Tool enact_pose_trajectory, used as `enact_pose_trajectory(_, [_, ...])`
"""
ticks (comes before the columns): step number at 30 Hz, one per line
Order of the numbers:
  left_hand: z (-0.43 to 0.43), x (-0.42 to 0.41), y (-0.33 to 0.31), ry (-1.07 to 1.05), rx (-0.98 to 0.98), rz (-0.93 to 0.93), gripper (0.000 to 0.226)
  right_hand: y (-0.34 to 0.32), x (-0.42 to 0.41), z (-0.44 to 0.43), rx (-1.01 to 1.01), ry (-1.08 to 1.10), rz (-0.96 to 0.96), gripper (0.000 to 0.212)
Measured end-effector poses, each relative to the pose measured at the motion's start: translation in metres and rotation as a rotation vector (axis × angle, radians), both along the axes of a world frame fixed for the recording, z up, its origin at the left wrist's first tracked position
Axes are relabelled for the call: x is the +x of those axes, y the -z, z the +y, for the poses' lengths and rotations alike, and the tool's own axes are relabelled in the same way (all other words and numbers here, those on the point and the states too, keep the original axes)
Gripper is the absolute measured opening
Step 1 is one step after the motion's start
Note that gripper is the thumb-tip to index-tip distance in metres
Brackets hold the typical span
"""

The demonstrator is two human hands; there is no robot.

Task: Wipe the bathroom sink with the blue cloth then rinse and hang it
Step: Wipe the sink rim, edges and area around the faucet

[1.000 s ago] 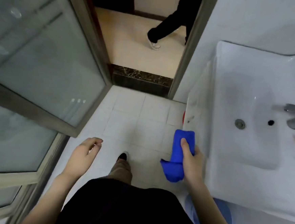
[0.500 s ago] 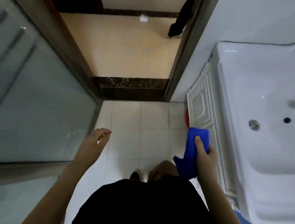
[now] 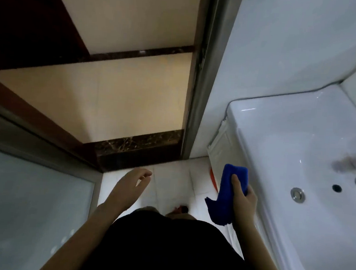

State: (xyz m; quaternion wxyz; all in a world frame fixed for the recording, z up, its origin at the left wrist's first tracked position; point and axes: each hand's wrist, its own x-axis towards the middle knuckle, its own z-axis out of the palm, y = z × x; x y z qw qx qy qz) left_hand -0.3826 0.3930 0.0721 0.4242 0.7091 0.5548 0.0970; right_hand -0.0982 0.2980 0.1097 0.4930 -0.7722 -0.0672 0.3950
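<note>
My right hand point(image 3: 243, 200) grips the blue cloth point(image 3: 225, 194), folded, just left of the white bathroom sink point(image 3: 257, 145) and in front of its cabinet. The cloth's loose end hangs down below my fingers. The sink's basin lies to the right, with a metal drain point(image 3: 297, 194), an overflow hole point(image 3: 337, 188) and a blurred faucet point(image 3: 349, 166) at the right edge. My left hand point(image 3: 131, 183) hovers over the floor tiles with relaxed, slightly curled fingers and holds nothing.
A doorway point(image 3: 133, 101) with a dark marble threshold point(image 3: 137, 146) opens ahead onto a beige floor. A frosted glass partition point(image 3: 29, 204) stands at the left. A red-orange object point(image 3: 213, 178) peeks out beside the white cabinet point(image 3: 221, 146). White tiles cover the floor.
The view has tilted up and turned left, so the sink has slid toward the right edge. The person seen beyond the doorway is out of view. Both hands keep their poses.
</note>
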Motion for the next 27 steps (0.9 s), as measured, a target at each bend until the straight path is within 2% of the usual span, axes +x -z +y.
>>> enact_pose_trajectory(2, [0.041,0.028,-0.013,0.097,0.01,-0.019,0.024,-0.008,0.012,0.019,0.018,0.039,-0.026,0.021])
enact_pose_trajectory(5, [0.097,0.07,-0.033,0.231,0.048,-0.045,0.039,-0.015,0.031,0.037,0.037,0.137,-0.064,0.03])
enact_pose_trajectory(8, [0.143,0.11,-0.033,0.376,0.04,-0.045,0.041,-0.01,0.046,0.042,0.021,0.281,-0.081,0.046])
enact_pose_trajectory(11, [0.178,0.151,-0.019,0.593,0.03,-0.031,0.042,0.002,0.052,0.042,-0.027,0.473,-0.048,0.045])
enact_pose_trajectory(13, [0.198,0.182,-0.011,0.759,0.007,-0.022,0.041,0.009,0.05,0.043,-0.05,0.601,-0.045,0.045])
enact_pose_trajectory(16, [0.219,0.223,-0.006,0.961,-0.01,-0.017,0.027,0.008,0.043,0.051,-0.046,0.731,-0.061,0.045])
enact_pose_trajectory(20, [0.24,0.297,-0.012,1.275,-0.002,-0.056,0.02,0.003,0.044,0.071,-0.023,0.956,-0.092,0.036])
enact_pose_trajectory(24, [0.235,0.37,-0.018,1.402,0.076,-0.13,0.045,-0.003,0.065,0.079,0.027,1.106,-0.104,0.037])
enact_pose_trajectory(27, [0.223,0.418,-0.018,1.404,0.144,-0.162,0.036,-0.006,0.094,0.077,0.072,1.174,-0.127,0.036])
